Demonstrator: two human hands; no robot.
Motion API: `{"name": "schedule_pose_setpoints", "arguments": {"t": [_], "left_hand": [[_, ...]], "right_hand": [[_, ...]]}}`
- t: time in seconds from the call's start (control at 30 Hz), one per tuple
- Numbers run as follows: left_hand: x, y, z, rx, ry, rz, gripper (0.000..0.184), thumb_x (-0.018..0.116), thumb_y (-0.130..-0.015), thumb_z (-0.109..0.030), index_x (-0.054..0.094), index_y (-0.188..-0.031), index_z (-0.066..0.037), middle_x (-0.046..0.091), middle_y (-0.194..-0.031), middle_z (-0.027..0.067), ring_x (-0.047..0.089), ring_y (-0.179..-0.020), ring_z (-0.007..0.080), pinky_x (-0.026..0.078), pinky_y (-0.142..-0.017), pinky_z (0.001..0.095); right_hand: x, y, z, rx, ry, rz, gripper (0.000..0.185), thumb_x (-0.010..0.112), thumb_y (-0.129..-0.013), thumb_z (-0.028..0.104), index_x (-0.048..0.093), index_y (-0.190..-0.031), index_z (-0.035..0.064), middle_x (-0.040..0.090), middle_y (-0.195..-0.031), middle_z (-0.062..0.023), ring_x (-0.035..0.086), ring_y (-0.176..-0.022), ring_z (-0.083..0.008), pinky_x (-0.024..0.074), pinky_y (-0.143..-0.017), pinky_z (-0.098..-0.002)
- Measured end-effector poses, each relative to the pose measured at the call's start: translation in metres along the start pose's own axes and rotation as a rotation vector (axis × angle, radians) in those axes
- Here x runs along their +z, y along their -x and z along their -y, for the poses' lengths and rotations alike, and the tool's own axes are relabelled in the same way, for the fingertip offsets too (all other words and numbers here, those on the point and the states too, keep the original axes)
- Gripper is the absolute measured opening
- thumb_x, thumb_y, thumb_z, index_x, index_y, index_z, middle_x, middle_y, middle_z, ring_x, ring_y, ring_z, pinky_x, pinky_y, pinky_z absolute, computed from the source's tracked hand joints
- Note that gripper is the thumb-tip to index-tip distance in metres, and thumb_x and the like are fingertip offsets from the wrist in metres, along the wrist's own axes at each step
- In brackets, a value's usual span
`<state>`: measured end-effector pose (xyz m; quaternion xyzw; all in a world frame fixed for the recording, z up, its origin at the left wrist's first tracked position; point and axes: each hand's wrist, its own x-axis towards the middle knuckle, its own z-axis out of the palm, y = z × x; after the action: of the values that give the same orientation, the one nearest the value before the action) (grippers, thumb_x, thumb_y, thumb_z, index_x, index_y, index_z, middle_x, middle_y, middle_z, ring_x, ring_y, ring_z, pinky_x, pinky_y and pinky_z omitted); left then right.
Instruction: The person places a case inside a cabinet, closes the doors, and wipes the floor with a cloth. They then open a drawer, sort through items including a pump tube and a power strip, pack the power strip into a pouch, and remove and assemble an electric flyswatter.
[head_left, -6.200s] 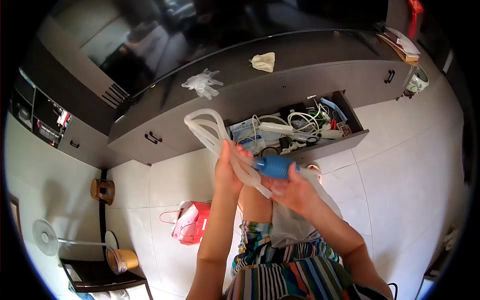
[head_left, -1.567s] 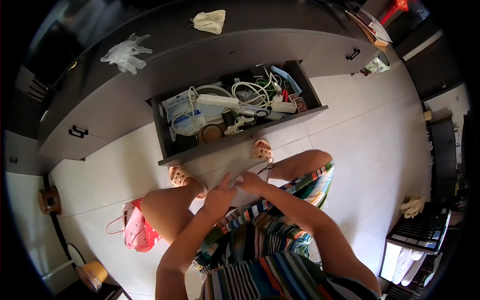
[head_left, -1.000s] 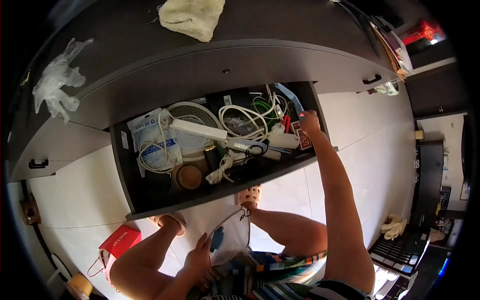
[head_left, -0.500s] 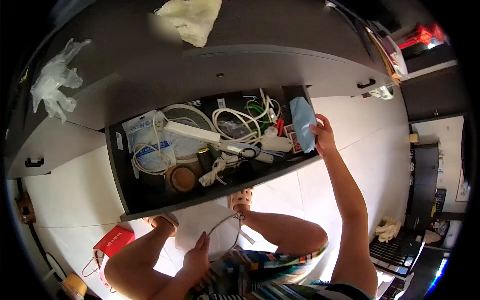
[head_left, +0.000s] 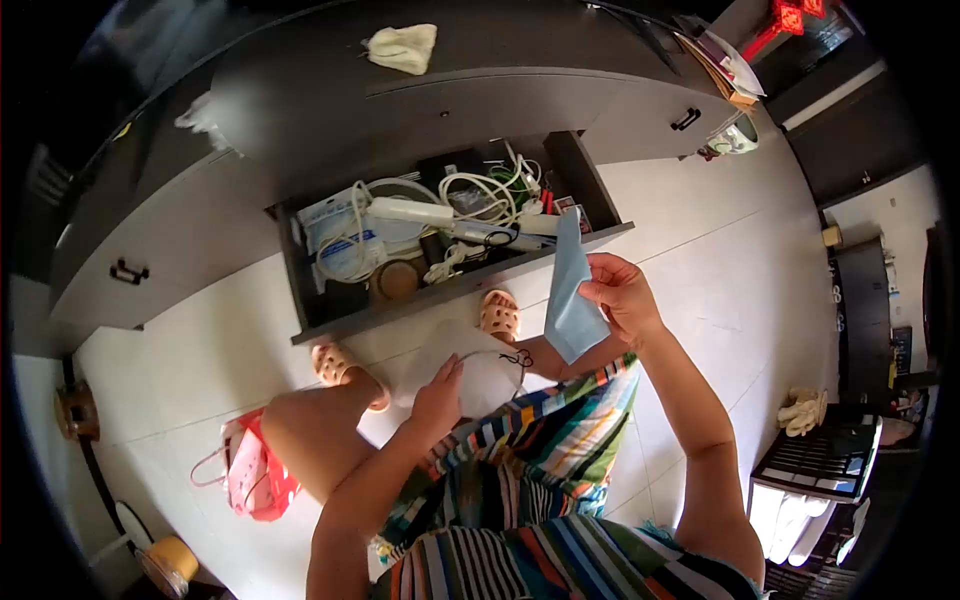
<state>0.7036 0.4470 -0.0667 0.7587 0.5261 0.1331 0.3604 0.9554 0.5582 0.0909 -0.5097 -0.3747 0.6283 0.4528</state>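
My right hand point(head_left: 622, 298) pinches a light-blue flat piece point(head_left: 572, 300), cloth or thin packet, hanging in front of the drawer's right end. Low in the middle, my left hand point(head_left: 437, 402) is closed on a thin cord point(head_left: 487, 353), whose dark looped end lies over a whitish bag-like thing point(head_left: 442, 352) between my legs. Ahead is an open dark drawer point(head_left: 460, 285). Inside it lie a white power strip point(head_left: 410, 211), coiled white cables point(head_left: 490, 190), a blue-and-white plastic package point(head_left: 342, 232), a round brown container point(head_left: 396, 281) and a racket-like mesh thing point(head_left: 400, 232).
A cream cloth point(head_left: 402, 48) lies on the dark cabinet top point(head_left: 520, 45). On the floor at left stands a red-and-pink bag point(head_left: 262, 470). A dark slatted rack point(head_left: 815, 450) is at right, and papers point(head_left: 720, 62) lie at the cabinet's far right end.
My right hand has drawn the light-blue piece back from the drawer's right end toward me. My left hand has shifted up and right in view. The camera view has moved back.
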Motion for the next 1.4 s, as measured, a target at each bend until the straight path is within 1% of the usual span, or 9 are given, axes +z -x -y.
{"name": "schedule_pose_setpoints", "arguments": {"t": [0.2, 0.3, 0.47, 0.6, 0.77, 0.97, 1.1, 1.3, 1.4], "left_hand": [[-0.013, 0.02, -0.007, -0.04, 0.092, -0.23, 0.043, 0.047, -0.065, -0.001, 0.048, -0.107, -0.002, 0.045, -0.118, 0.0106, 0.052, -0.093, 0.029, 0.045, -0.075, 0.0355], [-0.014, 0.042, -0.004, -0.113, 0.204, -0.412, 0.041, 0.046, -0.064, -0.001, 0.052, -0.104, -0.002, 0.05, -0.112, 0.0116, 0.052, -0.094, 0.0287, 0.044, -0.077, 0.0343], [0.01, 0.069, 0.005, -0.246, 0.293, -0.56, 0.042, 0.045, -0.064, -0.002, 0.053, -0.105, -0.001, 0.052, -0.109, 0.0151, 0.051, -0.095, 0.0299, 0.042, -0.081, 0.0341], [0.027, 0.068, 0.017, -0.282, 0.274, -0.544, 0.041, 0.048, -0.065, -0.004, 0.05, -0.106, 0.001, 0.05, -0.111, 0.016, 0.05, -0.098, 0.0286, 0.042, -0.082, 0.0345], [0.025, 0.067, 0.019, -0.315, 0.297, -0.568, 0.041, 0.048, -0.065, -0.005, 0.049, -0.105, 0.003, 0.049, -0.111, 0.019, 0.049, -0.1, 0.0294, 0.042, -0.081, 0.0352], [0.023, 0.052, 0.007, -0.396, 0.263, -0.39, 0.041, 0.047, -0.067, -0.006, 0.046, -0.107, 0.003, 0.048, -0.112, 0.0163, 0.057, -0.079, 0.0301, 0.047, -0.064, 0.038], [0.025, 0.051, 0.003, -0.242, 0.265, -0.659, 0.036, 0.052, -0.066, -0.01, 0.05, -0.098, 0.004, 0.05, -0.103, 0.0203, 0.057, -0.08, 0.0296, 0.048, -0.061, 0.0372], [0.047, 0.017, 0.009, -0.059, 0.243, -0.785, 0.037, 0.054, -0.066, -0.013, 0.05, -0.1, 0.002, 0.051, -0.102, 0.0193, 0.056, -0.081, 0.0284, 0.047, -0.063, 0.0369], [0.03, 0.025, 0.006, -0.07, 0.265, -0.717, 0.037, 0.053, -0.067, -0.013, 0.05, -0.1, 0.002, 0.05, -0.102, 0.0193, 0.055, -0.082, 0.0284, 0.047, -0.064, 0.037]], "right_hand": [[0.061, 0.034, -0.03, -0.139, 0.228, 0.013, 0.011, 0.06, -0.073, 0.003, 0.055, -0.082, 0.0026, 0.055, -0.067, -0.0015, 0.049, -0.055, -0.0072, 0.0374, -0.048, -0.0187], [0.091, 0.036, -0.033, 0.009, -0.246, 0.369, 0.014, 0.053, -0.079, 0.016, 0.053, -0.084, 0.0024, 0.055, -0.071, -0.0035, 0.05, -0.058, -0.0114, 0.0381, -0.048, -0.0232], [0.158, 0.043, -0.032, 0.367, -0.526, 0.491, 0.043, 0.041, -0.083, 0.036, 0.041, -0.114, 0.0054, 0.045, -0.117, -0.0127, 0.046, -0.104, -0.0286, 0.0403, -0.085, -0.042], [0.186, 0.042, -0.05, 0.385, -0.418, 0.735, 0.043, 0.042, -0.083, 0.034, 0.041, -0.114, 0.004, 0.045, -0.117, -0.0131, 0.043, -0.108, -0.0277, 0.0355, -0.091, -0.0453], [0.229, 0.04, -0.067, 0.436, -0.398, 0.676, 0.04, 0.043, -0.084, 0.031, 0.042, -0.113, 0.0037, 0.046, -0.116, -0.0117, 0.044, -0.108, -0.0266, 0.036, -0.091, -0.0433], [0.297, 0.067, -0.064, 0.333, -0.155, 0.879, 0.04, 0.042, -0.084, 0.027, 0.04, -0.116, 0.0027, 0.041, -0.122, -0.0138, 0.038, -0.113, -0.026, 0.0325, -0.095, -0.0387], [0.349, 0.089, -0.087, 0.445, -0.142, 0.948, 0.038, 0.046, -0.082, 0.022, 0.044, -0.111, -0.0027, 0.044, -0.118, -0.0168, 0.043, -0.109, -0.0264, 0.0368, -0.091, -0.0372], [0.446, 0.125, -0.143, 0.329, 0.477, 0.922, 0.03, 0.055, -0.074, 0.013, 0.05, -0.102, 0.0042, 0.053, -0.095, -0.0053, 0.05, -0.091, -0.0154, 0.0399, -0.083, -0.0304], [0.485, 0.119, -0.189, 0.425, 0.23, 0.997, 0.022, 0.058, -0.073, 0.019, 0.053, -0.093, 0.0117, 0.053, -0.09, 0.0006, 0.049, -0.084, -0.0118, 0.0382, -0.078, -0.0326]]}}
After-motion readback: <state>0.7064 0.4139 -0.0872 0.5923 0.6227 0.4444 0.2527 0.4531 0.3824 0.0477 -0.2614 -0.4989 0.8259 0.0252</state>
